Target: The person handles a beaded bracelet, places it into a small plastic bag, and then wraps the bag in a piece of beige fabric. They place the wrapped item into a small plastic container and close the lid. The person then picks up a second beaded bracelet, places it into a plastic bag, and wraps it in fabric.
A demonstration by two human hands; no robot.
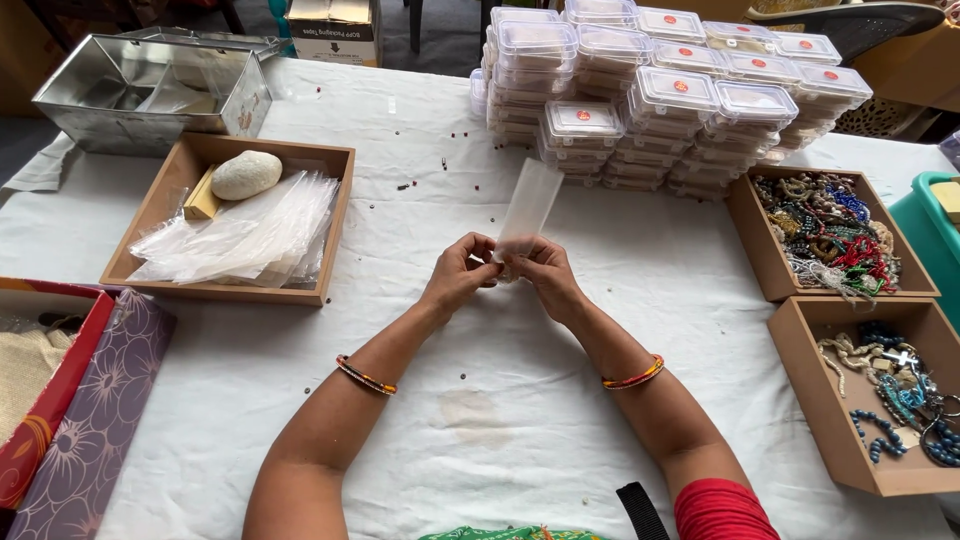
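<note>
We pinch the lower end of a small clear plastic pouch [528, 208] between both hands, left hand [459, 272] and right hand [545, 277] meeting fingertip to fingertip above the white-covered bench [480, 420]. The pouch stands up and away from us, near stacked clear lidded boxes [660, 95].

Clear lidded plastic boxes [680, 110] with round red stickers stand stacked at the table's far side. Flat clear pouches [250, 235] lie in a left-hand wooden tray; behind, a brown carton [333, 30].
</note>
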